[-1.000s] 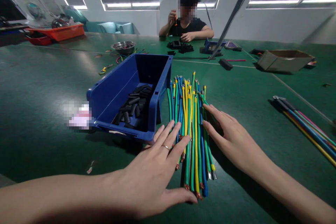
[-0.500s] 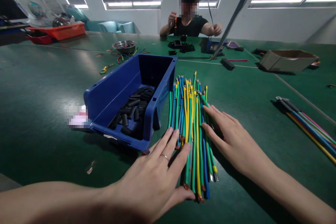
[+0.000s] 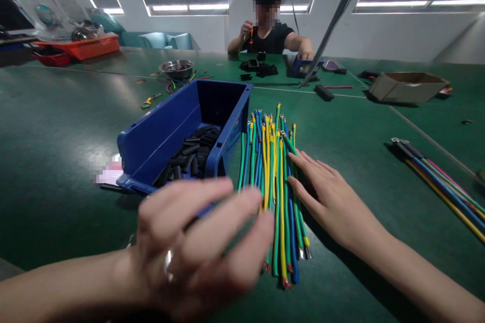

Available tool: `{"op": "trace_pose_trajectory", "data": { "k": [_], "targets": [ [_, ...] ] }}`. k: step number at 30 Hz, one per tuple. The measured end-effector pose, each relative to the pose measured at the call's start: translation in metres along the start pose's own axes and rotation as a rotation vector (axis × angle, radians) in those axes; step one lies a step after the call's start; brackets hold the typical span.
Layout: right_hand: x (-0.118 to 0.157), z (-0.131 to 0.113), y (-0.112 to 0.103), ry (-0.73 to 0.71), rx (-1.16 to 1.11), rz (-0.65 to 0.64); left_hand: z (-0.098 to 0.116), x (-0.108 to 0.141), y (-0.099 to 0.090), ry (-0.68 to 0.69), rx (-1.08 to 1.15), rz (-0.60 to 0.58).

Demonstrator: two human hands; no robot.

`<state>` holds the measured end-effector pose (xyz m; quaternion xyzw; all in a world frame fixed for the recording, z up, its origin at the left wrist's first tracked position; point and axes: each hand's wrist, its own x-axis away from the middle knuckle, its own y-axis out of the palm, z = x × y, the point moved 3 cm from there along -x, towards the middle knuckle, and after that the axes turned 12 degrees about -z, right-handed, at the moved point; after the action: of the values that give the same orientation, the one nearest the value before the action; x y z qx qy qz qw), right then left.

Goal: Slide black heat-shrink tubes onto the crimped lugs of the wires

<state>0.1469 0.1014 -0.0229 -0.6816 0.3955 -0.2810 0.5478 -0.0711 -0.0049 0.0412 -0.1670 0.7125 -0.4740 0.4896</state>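
A bundle of cut cables, green, yellow and blue, lies side by side on the table, with metal terminals at the far ends and bare copper at some near ends. My right hand rests on the bundle's right edge, fingers stretched out and touching the cables. Lifted above the table, my left hand is smeared by motion; its fingers are bent and apart, and nothing shows between them. It covers the near corner of a blue bin, which holds many short black sleeves.
Across the table a person reaches into a small blue box. A cardboard box and a bundle of colored wires lie to the right. A steel bowl and red trays stand at the back left.
My left hand has risen off the cables, its fingers bending. My right hand stays on them. The person opposite has lowered a hand into the small blue box.
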Motion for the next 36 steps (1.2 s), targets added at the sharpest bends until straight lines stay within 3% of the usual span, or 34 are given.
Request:
{"op": "trace_pose_trajectory", "data": {
  "k": [1,3,7,10,14,17,24,36],
  "targets": [
    [0.0,0.0,0.0,0.002,0.002,-0.004,-0.007,-0.007,-0.002,-0.013,-0.115,0.053],
    [0.0,0.0,0.0,0.007,0.005,-0.008,-0.023,-0.021,0.002,-0.157,-0.227,-0.091],
    [0.001,0.0,-0.001,0.011,0.007,-0.01,-0.045,-0.033,0.002,-0.334,-0.215,-0.218],
    [0.001,-0.001,-0.001,0.011,0.01,-0.011,-0.051,-0.033,-0.001,-0.282,-0.068,-0.238],
    [0.0,-0.001,-0.001,0.012,0.014,-0.008,-0.055,-0.031,-0.007,-0.306,0.033,-0.028],
    [-0.001,0.0,0.0,0.005,0.014,-0.006,-0.05,-0.03,-0.005,-0.294,0.002,0.019],
    [0.001,0.0,0.001,0.007,0.015,-0.01,-0.039,-0.025,0.01,-0.18,-0.003,-0.08],
    [-0.001,0.001,0.0,0.081,-0.081,0.035,-0.033,-0.041,0.019,-0.242,0.277,-0.236]
  ]
}}
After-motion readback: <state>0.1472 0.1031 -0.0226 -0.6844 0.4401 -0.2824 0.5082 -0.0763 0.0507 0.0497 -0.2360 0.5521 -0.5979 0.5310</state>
